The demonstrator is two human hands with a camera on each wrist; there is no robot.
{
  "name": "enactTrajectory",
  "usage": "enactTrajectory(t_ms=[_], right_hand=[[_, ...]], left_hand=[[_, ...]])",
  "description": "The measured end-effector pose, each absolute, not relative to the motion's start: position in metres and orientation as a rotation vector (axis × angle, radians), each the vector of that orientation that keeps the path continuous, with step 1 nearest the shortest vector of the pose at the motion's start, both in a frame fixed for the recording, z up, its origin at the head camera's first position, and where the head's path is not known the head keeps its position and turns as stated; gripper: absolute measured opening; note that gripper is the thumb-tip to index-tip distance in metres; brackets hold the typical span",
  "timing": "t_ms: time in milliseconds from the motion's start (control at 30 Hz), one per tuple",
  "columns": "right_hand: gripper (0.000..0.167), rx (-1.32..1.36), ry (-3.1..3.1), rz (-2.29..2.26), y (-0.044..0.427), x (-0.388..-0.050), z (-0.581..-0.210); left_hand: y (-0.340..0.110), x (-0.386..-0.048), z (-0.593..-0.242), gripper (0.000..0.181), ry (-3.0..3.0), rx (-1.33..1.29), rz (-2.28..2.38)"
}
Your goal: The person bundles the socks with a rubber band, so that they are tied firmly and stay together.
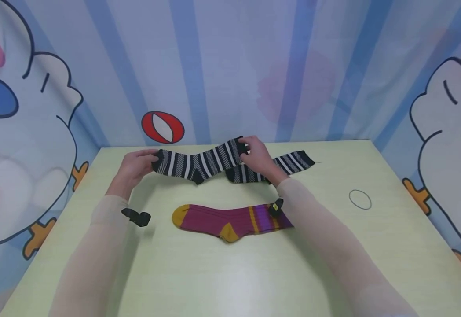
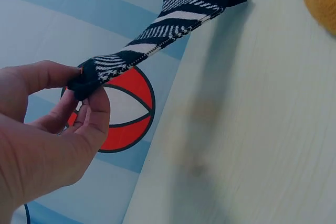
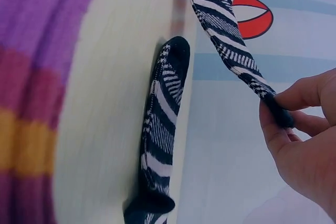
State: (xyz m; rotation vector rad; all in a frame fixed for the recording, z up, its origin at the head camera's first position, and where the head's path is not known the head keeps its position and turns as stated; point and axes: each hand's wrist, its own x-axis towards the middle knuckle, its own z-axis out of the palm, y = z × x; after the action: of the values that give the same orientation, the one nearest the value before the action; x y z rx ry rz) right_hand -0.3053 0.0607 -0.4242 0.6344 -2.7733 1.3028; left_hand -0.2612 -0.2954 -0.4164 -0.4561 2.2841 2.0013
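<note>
A black-and-white striped sock (image 1: 199,165) is stretched between both hands, raised over the table. My left hand (image 1: 135,166) pinches its black toe, seen close up in the left wrist view, where the left hand (image 2: 58,124) has thumb and fingers on the tip. At the other end my right hand (image 1: 257,154) pinches the dark cuff, as the right wrist view also shows. Below and behind the right hand lies a second striped sock (image 1: 294,163), partly covered by that hand and the held sock. Nearer to me lies a maroon sock (image 1: 214,220) with mustard toe and heel; the right forearm hides its cuff end.
The pale table (image 1: 222,281) carries a thin dark ring (image 1: 360,199) on the right side. Behind the table hangs a striped blue curtain (image 1: 230,66) with cartoon prints, close to the table's back edge. A small black device sits on each wrist.
</note>
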Motion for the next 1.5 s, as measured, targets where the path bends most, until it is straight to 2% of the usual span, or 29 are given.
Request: enactTrajectory(t_ms=[500, 833, 1200, 1500], right_hand=[[0.050, 0.686, -2.776, 1.211, 0.115, -0.278, -0.425], [0.048, 0.759, -2.798, 1.128, 0.145, -0.260, -0.424], [0.045, 1.003, -2.962, 0.805, 0.163, -0.243, -0.393], [0.048, 1.041, -3.179, 0.676, 0.167, -0.237, -0.386]], left_hand=[[-0.278, -0.244, -0.425, 0.047, 2.080, -0.246, 2.147], [-0.255, -0.229, -0.433, 0.048, 2.194, -0.198, 1.974], [-0.237, -0.211, -0.432, 0.047, 2.244, -0.013, 1.858], [-0.227, -0.203, -0.437, 0.043, 2.297, 0.033, 1.676]])
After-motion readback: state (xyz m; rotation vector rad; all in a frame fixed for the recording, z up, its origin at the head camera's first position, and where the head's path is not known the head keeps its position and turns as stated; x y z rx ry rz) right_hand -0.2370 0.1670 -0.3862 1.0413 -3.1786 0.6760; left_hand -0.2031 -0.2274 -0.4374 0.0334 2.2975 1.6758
